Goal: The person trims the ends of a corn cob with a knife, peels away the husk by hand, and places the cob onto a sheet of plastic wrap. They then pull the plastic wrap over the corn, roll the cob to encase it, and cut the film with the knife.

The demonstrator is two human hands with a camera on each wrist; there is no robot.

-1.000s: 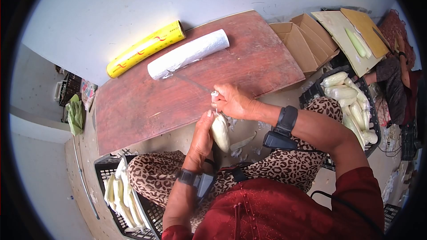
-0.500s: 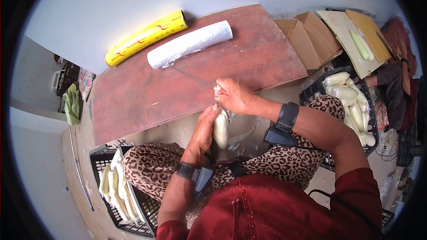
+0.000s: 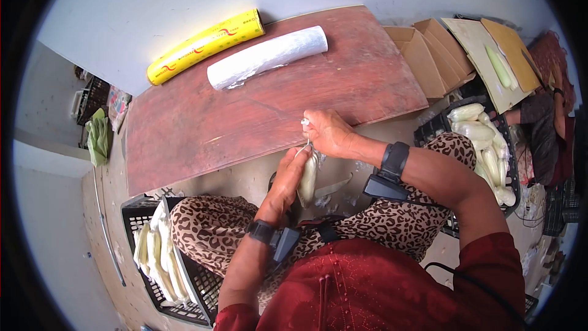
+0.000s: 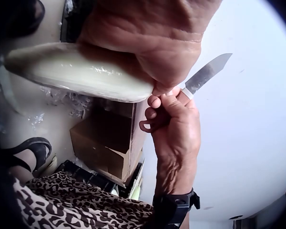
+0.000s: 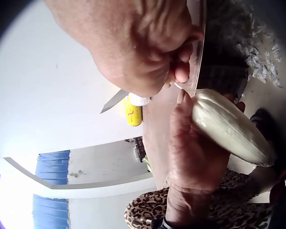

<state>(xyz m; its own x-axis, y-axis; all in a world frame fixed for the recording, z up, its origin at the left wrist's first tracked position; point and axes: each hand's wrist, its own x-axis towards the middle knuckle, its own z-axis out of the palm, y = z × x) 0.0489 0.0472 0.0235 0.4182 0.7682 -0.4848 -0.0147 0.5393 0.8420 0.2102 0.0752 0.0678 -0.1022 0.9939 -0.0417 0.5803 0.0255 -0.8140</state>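
Observation:
My left hand [image 3: 285,179] grips a pale green-white, tapered vegetable [image 3: 310,181] near its upper end, below the table's front edge. Its surface looks glossy, like clear film drawn round it, in the left wrist view. Curled around the handle of a knife, my right hand [image 3: 331,135] is just above the left one. The knife blade [image 4: 209,74] points away from the vegetable, toward the wall side. Between the two hands a thin pale strand runs up from the vegetable's end to my right fingers. Both hands' fingertips are close together there.
On the red-brown table [image 3: 184,129] lie a white film roll [image 3: 269,58] and a yellow printed roll [image 3: 205,47]. Black crates [image 3: 202,294] of pale vegetables stand on both sides. A cardboard box [image 3: 429,58] is at the right; another person sits beyond.
The head view has shifted slightly. My right hand has moved a little up and right, still holding the knife, and the vegetable has turned slightly in my left hand.

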